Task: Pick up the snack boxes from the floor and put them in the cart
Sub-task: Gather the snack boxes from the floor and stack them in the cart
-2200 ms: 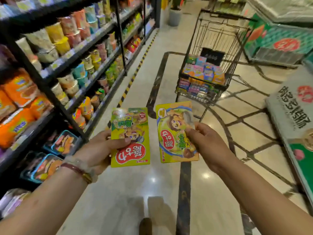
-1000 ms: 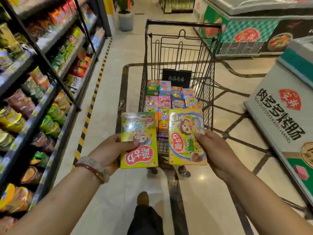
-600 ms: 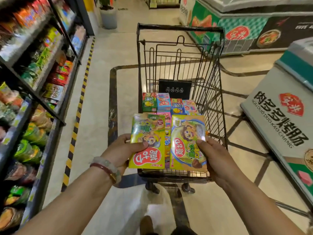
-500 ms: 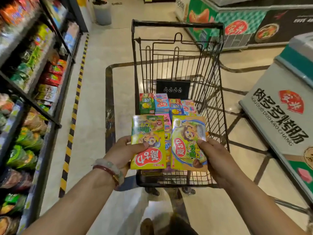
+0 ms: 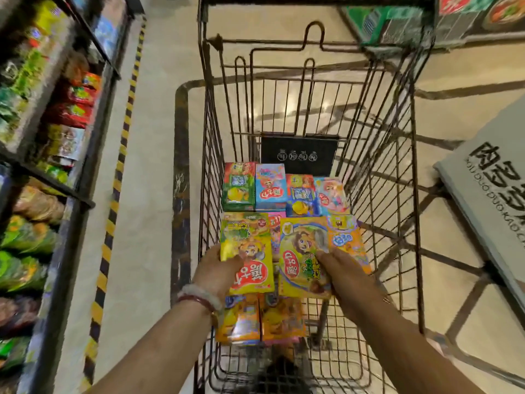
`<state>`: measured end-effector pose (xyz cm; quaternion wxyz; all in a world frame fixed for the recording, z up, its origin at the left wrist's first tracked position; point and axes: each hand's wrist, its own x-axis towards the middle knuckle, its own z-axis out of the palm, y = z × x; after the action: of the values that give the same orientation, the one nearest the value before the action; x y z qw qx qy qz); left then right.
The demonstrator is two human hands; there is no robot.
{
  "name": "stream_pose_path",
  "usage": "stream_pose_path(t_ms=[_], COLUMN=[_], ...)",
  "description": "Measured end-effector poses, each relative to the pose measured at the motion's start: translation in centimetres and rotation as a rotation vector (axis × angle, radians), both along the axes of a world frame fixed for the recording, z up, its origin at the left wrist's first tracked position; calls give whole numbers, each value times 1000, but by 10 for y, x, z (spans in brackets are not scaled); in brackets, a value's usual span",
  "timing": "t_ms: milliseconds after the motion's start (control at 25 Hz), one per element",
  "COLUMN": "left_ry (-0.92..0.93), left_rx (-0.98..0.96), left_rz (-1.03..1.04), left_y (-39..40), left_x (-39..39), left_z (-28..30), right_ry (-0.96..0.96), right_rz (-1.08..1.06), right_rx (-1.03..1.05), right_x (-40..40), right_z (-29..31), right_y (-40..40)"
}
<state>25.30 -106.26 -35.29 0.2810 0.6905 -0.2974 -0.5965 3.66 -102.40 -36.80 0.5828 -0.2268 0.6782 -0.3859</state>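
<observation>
Two boxes in hand: both low inside the wire cart [image 5: 409,166], over the boxes already stacked there [image 5: 284,191].
Left hand [image 5: 216,273]: fingers grasping the yellow-green snack box [image 5: 250,251].
Right hand [image 5: 345,275]: fingers grasping the yellow snack box [image 5: 298,254].
Left to do: let both go; floor boxes, none visible.

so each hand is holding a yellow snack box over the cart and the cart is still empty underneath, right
Not quite: the cart is not empty. The head view shows a layer of snack boxes already lying in its basket. The rest holds: the left hand and the right hand each hold a yellow snack box over the cart.
</observation>
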Motion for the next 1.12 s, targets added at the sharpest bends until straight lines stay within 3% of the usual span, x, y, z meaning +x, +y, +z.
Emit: stream_pose_path(t_ms=[240,400,480,600,640,800,960,1120], left_ry=[-180,-495,-635,-946,-1014,-1067,-1021,-1043], left_rx=[61,-17,-173,-399,-467,-366,-165,-199], left_rz=[33,-65,-141,-354,-467,-689,-763,-734], left_y=[-49,-61,-60,-52,-52,-66,-78,-77], left_x=[-15,-18,-19,-22,-21,-23,-29,-29], left_z=[-71,-97,-105,-119,-121,-124,-121,-117], right_ry=[-10,56,308,1013,1164,1282,1312,1350], right_rz=[105,159,211,305,369,663,730,750], right_rx=[159,135,21,-250,-381,-631,-616,-620], right_x=[13,21,29,42,46,61,62,63], right_z=[-62,-102,-116,-132,-136,-143,-152,-148], right_y=[-69,-86,-84,-79,-78,-95,-107,-107])
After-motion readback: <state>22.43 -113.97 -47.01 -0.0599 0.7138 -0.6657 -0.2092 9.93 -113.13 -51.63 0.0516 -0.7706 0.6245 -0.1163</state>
